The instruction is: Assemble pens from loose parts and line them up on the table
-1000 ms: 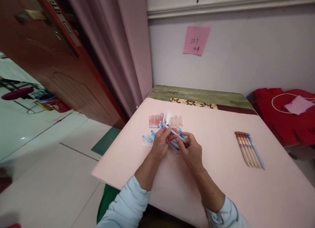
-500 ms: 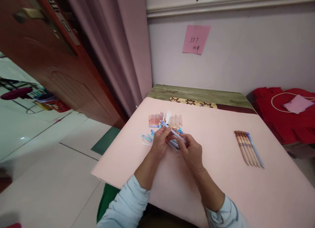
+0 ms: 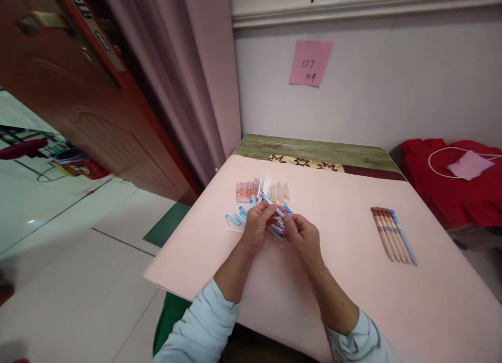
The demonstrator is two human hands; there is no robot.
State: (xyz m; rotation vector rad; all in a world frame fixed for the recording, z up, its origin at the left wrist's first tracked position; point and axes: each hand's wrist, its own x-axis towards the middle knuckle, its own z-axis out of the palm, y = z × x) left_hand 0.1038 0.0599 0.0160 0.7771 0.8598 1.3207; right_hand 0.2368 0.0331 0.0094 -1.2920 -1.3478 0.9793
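Observation:
My left hand [image 3: 257, 228] and my right hand [image 3: 303, 237] meet over a loose pile of blue pen parts [image 3: 239, 218] on the pink table [image 3: 345, 279]. Both hands are closed on one blue pen [image 3: 271, 204], which slants up to the left between their fingertips. Just beyond the hands lies a row of small orange, white and pale caps [image 3: 262, 190]. The hands hide the parts beneath them.
A neat row of brown pens with one blue pen [image 3: 393, 234] lies at the right of the table. A pink note [image 3: 310, 63] hangs on the wall. Red cloth [image 3: 451, 190] sits at the right, a wooden door [image 3: 90, 101] and curtain at the left.
My right hand has slid a little left along the blue pen, so less of the pen shows between the hands. The left hand has hardly moved.

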